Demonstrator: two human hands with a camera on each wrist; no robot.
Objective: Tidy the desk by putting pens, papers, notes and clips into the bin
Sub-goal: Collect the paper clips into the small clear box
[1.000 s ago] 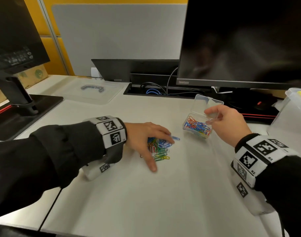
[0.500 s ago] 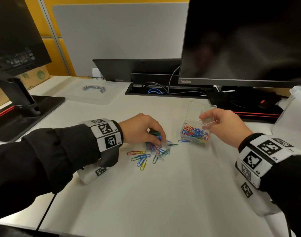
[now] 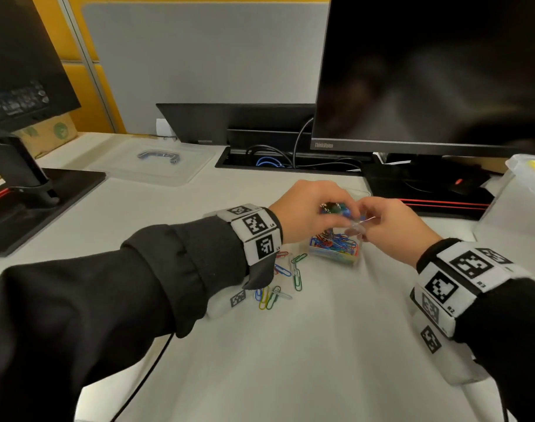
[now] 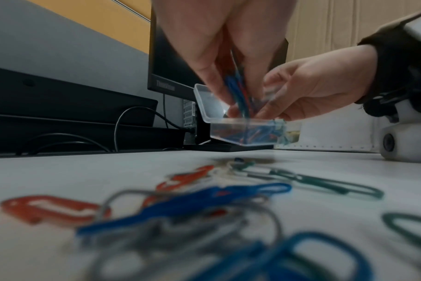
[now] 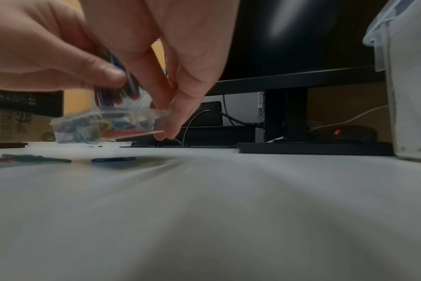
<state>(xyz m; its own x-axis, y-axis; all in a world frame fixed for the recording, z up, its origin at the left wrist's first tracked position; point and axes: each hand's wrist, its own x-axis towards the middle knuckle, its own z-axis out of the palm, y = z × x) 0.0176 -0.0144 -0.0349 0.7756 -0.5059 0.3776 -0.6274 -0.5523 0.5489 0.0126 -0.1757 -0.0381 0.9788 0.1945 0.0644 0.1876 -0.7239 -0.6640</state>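
A small clear plastic box (image 3: 333, 251) with its lid up holds many coloured paper clips. My right hand (image 3: 360, 227) pinches its near-right rim; in the right wrist view the box (image 5: 103, 125) hangs tilted just above the desk. My left hand (image 3: 341, 218) pinches a bunch of clips (image 3: 332, 207) right over the box's opening, and the bunch (image 4: 238, 91) points down into the box (image 4: 240, 131). Several loose clips (image 3: 280, 281) lie on the white desk under my left wrist, and they are blurred close up in the left wrist view (image 4: 204, 199).
A large clear bin (image 3: 528, 190) with something yellow inside stands at the right edge. Its flat lid (image 3: 156, 162) lies at the back left. Monitors stand behind (image 3: 427, 71) and to the left (image 3: 19, 71), with a cable slot (image 3: 290, 161) between them.
My left hand scooped up a bunch of clips and carried it right, over the box. My right hand brought the box nearer and to the left. Several clips stayed on the desk.
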